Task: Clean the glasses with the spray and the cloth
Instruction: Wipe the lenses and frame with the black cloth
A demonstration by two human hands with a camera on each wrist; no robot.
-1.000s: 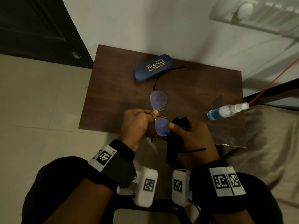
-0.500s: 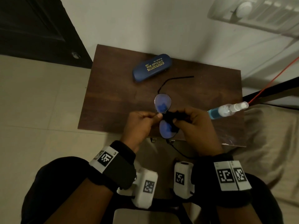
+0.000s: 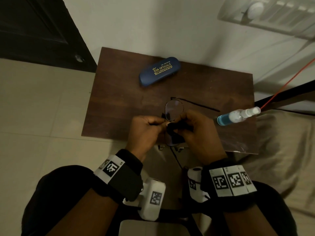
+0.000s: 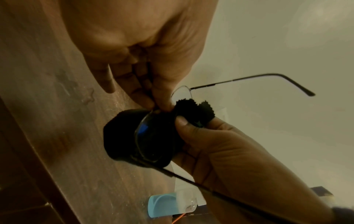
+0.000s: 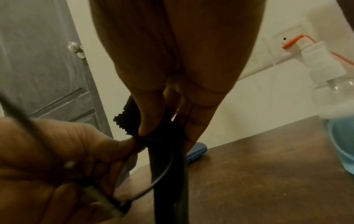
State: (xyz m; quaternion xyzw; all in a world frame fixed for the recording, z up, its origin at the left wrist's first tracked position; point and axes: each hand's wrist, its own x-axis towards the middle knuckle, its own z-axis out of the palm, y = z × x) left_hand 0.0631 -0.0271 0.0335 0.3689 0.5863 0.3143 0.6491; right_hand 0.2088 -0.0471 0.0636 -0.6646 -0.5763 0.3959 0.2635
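Glasses [image 3: 174, 111] are what we hold with both hands over the near edge of the brown wooden table [image 3: 119, 103], thin metal frame, one temple arm pointing far-right, the other running back toward us. Our left hand [image 3: 144, 132] pinches the frame at the bridge between thumb and fingertips, other fingers curled in. Our right hand [image 3: 199, 133] pinches a black cleaning cloth [image 3: 176, 133] with a zigzag-cut edge; the cloth is folded around the near lens, thumb on one face and fingers on the other, seen clearly in the left wrist view where the cloth [image 4: 134, 136] wraps the lens on both sides. Far lens is bare and uncovered. Spray bottle [image 3: 237, 115], clear with blue liquid and a white nozzle, lies on its side at the right edge of the table, near our right hand but apart from it. Blue glasses case [image 3: 159, 71] with gold lettering sits closed at the far side of the table, well apart from the hands. Orange cable [image 3: 288, 86] runs along the wall at far right.
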